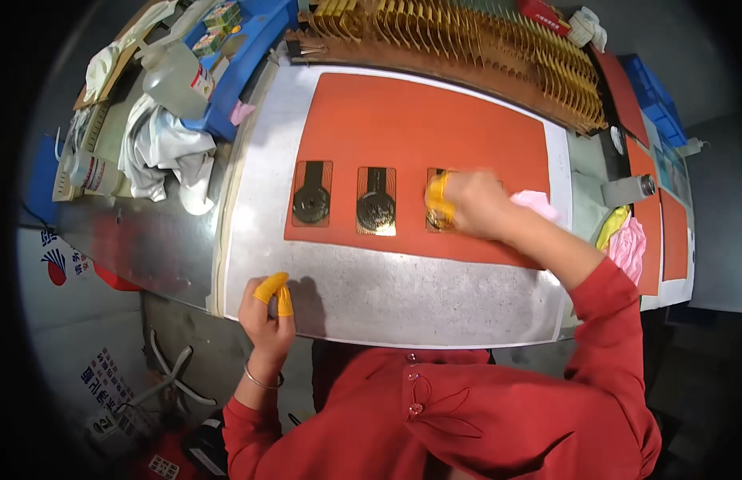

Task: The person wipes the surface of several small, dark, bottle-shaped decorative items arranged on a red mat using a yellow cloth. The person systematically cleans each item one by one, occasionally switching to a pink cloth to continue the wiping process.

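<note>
Three thin gold-coloured plates with black round-and-stem shapes lie in a row on an orange mat: the left plate [312,194], the middle plate [376,201] and the right plate [435,222]. Over the right plate bends my right hand [473,204], its yellow-cotted fingers closed and pointing down; it hides most of that plate. What those fingers hold, if anything, cannot be seen. My left hand [267,314], also in yellow finger cots, hovers near the table's front edge, fingertips together with nothing visible in them.
Behind the orange mat [435,112] stands a long rack of gold-coloured plates [459,48]. A pink cloth [535,205] lies right of my hand, near a clear bottle [627,190]. Left are a blue tray [255,52], a large bottle [175,80] and white cloths [167,152].
</note>
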Demonstrator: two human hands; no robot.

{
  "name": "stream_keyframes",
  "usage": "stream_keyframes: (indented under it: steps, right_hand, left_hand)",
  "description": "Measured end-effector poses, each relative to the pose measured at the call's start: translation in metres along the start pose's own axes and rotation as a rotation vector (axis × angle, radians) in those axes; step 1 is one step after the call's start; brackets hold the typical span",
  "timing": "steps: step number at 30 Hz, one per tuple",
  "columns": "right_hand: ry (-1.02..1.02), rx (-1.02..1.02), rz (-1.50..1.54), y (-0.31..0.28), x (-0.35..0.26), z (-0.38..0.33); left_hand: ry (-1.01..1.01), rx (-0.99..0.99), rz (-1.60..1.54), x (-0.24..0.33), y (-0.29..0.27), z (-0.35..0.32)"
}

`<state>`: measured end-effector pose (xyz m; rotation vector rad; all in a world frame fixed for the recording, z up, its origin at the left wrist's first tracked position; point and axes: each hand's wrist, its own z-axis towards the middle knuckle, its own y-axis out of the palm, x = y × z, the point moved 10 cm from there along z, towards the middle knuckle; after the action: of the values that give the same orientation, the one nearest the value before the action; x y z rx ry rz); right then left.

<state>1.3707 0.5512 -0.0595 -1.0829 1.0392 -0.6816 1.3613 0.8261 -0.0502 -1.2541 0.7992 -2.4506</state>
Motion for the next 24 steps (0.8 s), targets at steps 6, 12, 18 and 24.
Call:
stream_keyframes:
  steps: [6, 12, 18, 24]
  right_hand:
    - [0.241, 0.049, -0.113, -0.015, 0.05, 0.017]
    - [-0.103, 0.028, 0.041, -0.025, -0.063, -0.063]
    - [0.383, 0.446, 0.275, -0.086, -0.013, -0.143]
    - [0.674, 0.725, 0.574, -0.071, 0.007, -0.218]
  left_hand:
    - [0.032, -0.019, -0.025, 0.007, 0.006, 0.007]
    - [-0.025, -0.143, -0.108, 0.003, 0.008, 0.02]
    - [0.263, -0.489, 0.131, 0.066, 0.072, 0.072]
    - [0.35, -0.723, 0.112, 0.108, 0.179, 0.099]
